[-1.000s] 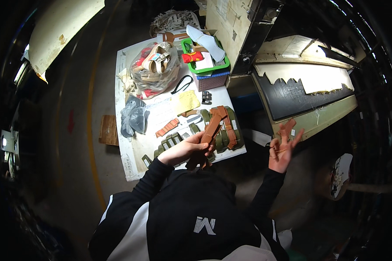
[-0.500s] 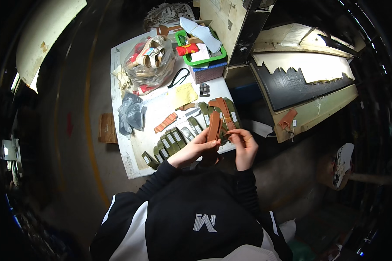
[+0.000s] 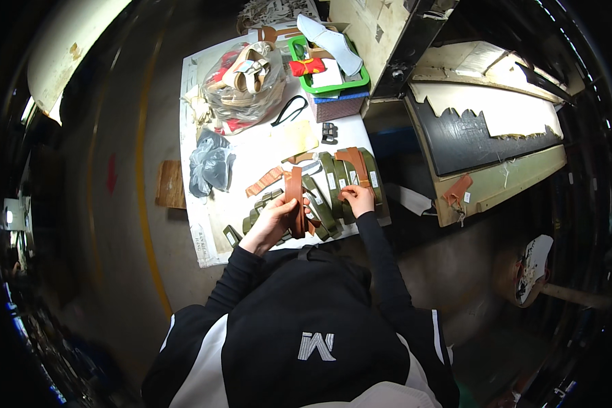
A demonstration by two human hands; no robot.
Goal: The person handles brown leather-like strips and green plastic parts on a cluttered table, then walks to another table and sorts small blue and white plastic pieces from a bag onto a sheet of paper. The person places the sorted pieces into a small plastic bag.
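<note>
My left hand is closed round a bundle of brown leather straps, held upright above the near edge of the table. To its right, my right hand has thumb and forefinger pinched together at the lower end of some brown strips. Those strips lie across a group of dark green bands with small white labels. Whether the right fingers grip a strip or only touch it, I cannot make out clearly. More green bands lie between my hands, partly hidden by the bundle.
A plastic bag with sandals, a grey plastic bag and a green basket on a box stand farther back on the white table. Yellow paper and black clips lie mid-table. A slanted black board is at right.
My hands have moved apart. The left has shifted left with the strap bundle; the right has left the bundle and reached down to the brown strips on the green bands.
</note>
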